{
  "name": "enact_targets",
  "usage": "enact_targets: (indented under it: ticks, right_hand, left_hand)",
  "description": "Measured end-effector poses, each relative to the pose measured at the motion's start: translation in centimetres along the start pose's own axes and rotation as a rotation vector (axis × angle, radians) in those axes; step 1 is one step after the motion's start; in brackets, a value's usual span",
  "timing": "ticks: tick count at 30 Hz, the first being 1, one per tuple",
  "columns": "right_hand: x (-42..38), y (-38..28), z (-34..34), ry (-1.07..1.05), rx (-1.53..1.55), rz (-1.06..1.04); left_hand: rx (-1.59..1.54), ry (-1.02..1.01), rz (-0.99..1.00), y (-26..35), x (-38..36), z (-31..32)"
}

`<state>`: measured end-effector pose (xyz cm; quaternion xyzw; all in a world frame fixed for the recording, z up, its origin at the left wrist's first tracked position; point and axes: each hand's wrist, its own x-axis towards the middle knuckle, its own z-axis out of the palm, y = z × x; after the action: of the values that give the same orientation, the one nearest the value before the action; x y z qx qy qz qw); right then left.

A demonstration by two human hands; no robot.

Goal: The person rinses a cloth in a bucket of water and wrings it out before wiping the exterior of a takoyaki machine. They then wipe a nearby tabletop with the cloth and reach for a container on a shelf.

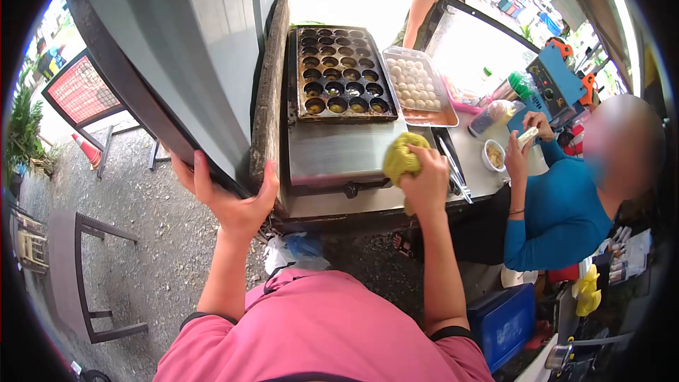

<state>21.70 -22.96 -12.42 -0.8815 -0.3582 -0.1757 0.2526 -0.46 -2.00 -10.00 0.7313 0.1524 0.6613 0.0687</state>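
My left hand (237, 201) grips the dark lower edge of a grey metal panel (212, 35), its fingers on the outer side and the thumb by a worn wooden post (271, 92). In my right hand (426, 180) is a bunched yellow-green cloth (403, 158), held above the right front of a steel griddle stove (339, 155). A dark molded pan (344, 74) with rows of round hollows sits on the stove; oil shows in several hollows. Right of the pan, a clear tray (414, 81) holds many pale round balls.
A pair of tongs (453, 166) lies beside the stove. On the right, a co-worker in a blue top (566, 205) handles a small pale item near a white bowl (494, 155). Another person (428, 10) stands beyond the counter. Chairs (71, 269) stand on gravel at left; a blue box (502, 325) sits below right.
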Motion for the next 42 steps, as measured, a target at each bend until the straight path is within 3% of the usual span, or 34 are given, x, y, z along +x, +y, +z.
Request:
enact_targets:
  ticks: [5, 8, 12, 14, 15, 16, 18, 21, 24, 30, 32, 34, 36, 40, 42]
  right_hand:
    - [-0.3, 6.2, -1.6, -0.081, 0.159, 0.265]
    - [0.8, 9.0, -0.8, -0.065, 0.25, 0.296]
    - [3.0, 12.6, 5.0, -0.289, 0.102, 0.141]
    - [1.5, 15.3, 10.9, -0.306, -0.199, -0.055]
    - [0.8, 15.4, 12.4, -0.514, -0.185, -0.008]
    - [-0.8, 16.8, 15.3, -0.416, -0.252, -0.063]
    - [-1.7, 13.9, 13.1, -0.322, -0.27, 0.008]
    - [-3.7, 11.7, 11.2, -0.322, -0.325, 0.255]
    - [-7.8, 12.0, 10.0, -0.261, -0.351, 0.294]
    - [-12.0, 12.4, 3.7, -0.425, -0.099, 0.446]
    - [-10.4, 11.6, 1.9, -0.372, 0.031, 0.44]
    - [-8.0, 10.8, 1.7, -0.171, 0.129, 0.37]
    - [-6.4, 11.9, 4.7, -0.062, 0.038, 0.288]
    - [-5.0, 13.7, 12.7, -0.247, -0.065, 0.298]
    - [-3.0, 14.3, 15.2, -0.185, -0.027, 0.241]
  left_hand:
    - [0.01, 0.002, 0.004, 0.0, 0.0, 0.1]
    - [0.064, -0.002, 0.004, 0.2, 0.0, 0.1]
    - [0.038, 0.001, 0.019, 0.1, 0.0, 0.2]
    - [0.049, -0.016, 0.018, 0.0, 0.0, 0.0]
    - [0.045, -0.019, 0.014, 0.0, -0.1, 0.0]
    - [0.042, -0.022, 0.01, -0.1, -0.2, 0.1]
    - [0.023, -0.018, 0.009, -0.2, -0.2, 0.4]
    - [0.093, -0.053, 0.016, 0.1, -0.2, 0.0]
    - [0.03, -0.032, 0.036, -0.2, -0.2, 0.2]
    - [0.073, -0.012, 0.039, 0.1, -0.2, 0.5]
    - [0.064, -0.009, 0.049, -0.1, -0.2, 0.7]
    - [0.085, -0.022, 0.055, -0.1, -0.3, 0.7]
    - [0.098, -0.034, 0.062, -0.2, -0.2, 0.5]
    - [0.123, -0.05, 0.067, -0.8, -0.8, 0.2]
    - [0.17, -0.06, 0.057, -0.5, -0.8, 0.2]
